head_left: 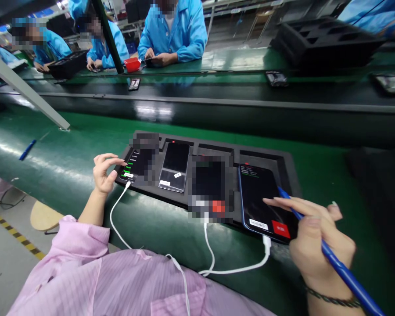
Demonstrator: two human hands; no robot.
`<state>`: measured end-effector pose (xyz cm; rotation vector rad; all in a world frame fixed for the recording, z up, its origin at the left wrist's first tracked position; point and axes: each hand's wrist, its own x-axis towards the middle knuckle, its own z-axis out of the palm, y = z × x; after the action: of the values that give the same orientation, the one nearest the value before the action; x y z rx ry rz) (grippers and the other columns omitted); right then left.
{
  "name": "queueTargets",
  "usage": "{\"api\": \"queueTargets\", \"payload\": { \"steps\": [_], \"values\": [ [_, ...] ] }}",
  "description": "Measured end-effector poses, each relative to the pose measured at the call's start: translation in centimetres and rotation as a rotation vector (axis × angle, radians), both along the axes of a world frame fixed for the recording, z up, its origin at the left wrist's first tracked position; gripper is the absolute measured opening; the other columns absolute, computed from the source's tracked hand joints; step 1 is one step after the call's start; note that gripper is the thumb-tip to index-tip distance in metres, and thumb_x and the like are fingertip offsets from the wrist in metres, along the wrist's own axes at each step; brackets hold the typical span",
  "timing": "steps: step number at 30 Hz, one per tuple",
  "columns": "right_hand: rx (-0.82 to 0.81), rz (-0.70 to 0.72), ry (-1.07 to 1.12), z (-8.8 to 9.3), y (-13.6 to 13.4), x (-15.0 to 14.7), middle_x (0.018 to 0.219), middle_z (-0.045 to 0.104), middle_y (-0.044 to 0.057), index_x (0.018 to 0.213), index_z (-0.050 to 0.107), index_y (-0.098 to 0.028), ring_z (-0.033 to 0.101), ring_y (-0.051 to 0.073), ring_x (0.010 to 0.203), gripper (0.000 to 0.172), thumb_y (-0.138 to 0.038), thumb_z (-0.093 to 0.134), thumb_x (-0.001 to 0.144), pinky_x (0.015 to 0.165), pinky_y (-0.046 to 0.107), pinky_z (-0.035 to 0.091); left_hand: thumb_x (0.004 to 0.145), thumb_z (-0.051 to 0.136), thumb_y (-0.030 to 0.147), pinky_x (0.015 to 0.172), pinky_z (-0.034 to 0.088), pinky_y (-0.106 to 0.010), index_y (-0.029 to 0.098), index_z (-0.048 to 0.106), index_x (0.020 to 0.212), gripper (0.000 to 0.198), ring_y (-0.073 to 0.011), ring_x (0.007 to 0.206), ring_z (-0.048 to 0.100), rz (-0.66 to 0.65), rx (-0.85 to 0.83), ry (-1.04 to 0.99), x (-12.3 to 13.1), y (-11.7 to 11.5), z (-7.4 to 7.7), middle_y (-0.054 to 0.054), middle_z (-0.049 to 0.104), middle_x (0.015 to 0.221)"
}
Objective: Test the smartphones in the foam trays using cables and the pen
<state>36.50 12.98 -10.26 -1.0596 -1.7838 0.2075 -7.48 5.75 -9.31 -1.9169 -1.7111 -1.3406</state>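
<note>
A black foam tray (288, 169) holds several phones side by side. My left hand (104, 173) is at the left end, fingers apart, its index fingertip at the edge of the leftmost phone (131, 164), which shows white and green text lines. Beside that lies a phone with a dark screen (174, 158). The third phone (209, 180) is blurred out. My right hand (322, 239) grips a blue pen (344, 270), with a fingertip over the screen of the rightmost phone (255, 193), which shows a red box. White charging cables (266, 252) run from three phones.
Another blue pen (27, 149) lies on the green table (69, 175) at left. Beyond it runs a dark conveyor belt (197, 96) with several devices on it. Co-workers in blue jackets (174, 30) sit opposite. Black foam trays (322, 41) and a red box (132, 64) stand there.
</note>
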Motion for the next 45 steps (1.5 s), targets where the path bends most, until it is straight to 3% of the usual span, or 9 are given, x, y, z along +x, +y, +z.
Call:
{"api": "queueTargets", "payload": {
  "steps": [13,19,27,45],
  "values": [
    [-0.004,0.0,0.049,0.4,-0.2,-0.5,0.07,0.073,0.006,0.079,0.069,-0.021,0.067,0.028,0.081,0.041,-0.043,0.04,0.096,0.107,0.065,0.028,0.084,0.034,0.069,0.093,0.039,-0.05,0.023,0.071,0.086,0.059,-0.0305,0.091,0.063,0.091,-0.06,-0.025,0.0,0.0,-0.1,-0.007,0.073,0.072],
    [0.024,0.0,0.044,0.7,-0.3,-0.8,0.066,0.071,0.007,0.077,0.069,-0.022,0.069,0.03,0.076,0.042,-0.047,0.04,0.095,0.103,0.063,0.035,0.086,0.036,0.066,0.093,0.038,-0.05,0.022,0.071,0.088,0.056,-0.0299,0.091,0.063,0.069,-0.049,-0.019,0.0,-0.1,0.0,-0.007,0.074,0.073],
    [0.014,-0.041,0.039,0.6,-0.4,-0.9,0.067,0.073,0.006,0.077,0.069,-0.024,0.07,0.029,0.079,0.042,-0.049,0.04,0.095,0.105,0.06,0.037,0.083,0.03,0.072,0.096,0.037,-0.05,0.022,0.07,0.09,0.065,-0.0303,0.094,0.063,0.108,-0.153,-0.02,0.2,-0.1,0.2,-0.008,0.075,0.076],
    [0.025,-0.032,0.048,0.6,-0.5,-1.1,0.066,0.072,0.006,0.075,0.069,-0.024,0.069,0.029,0.076,0.042,-0.049,0.041,0.095,0.105,0.061,0.035,0.088,0.029,0.069,0.102,0.034,-0.047,0.02,0.067,0.11,0.066,-0.031,0.115,0.057,0.027,-0.253,0.018,0.0,0.0,0.2,-0.01,0.072,0.11]
  ]
}}
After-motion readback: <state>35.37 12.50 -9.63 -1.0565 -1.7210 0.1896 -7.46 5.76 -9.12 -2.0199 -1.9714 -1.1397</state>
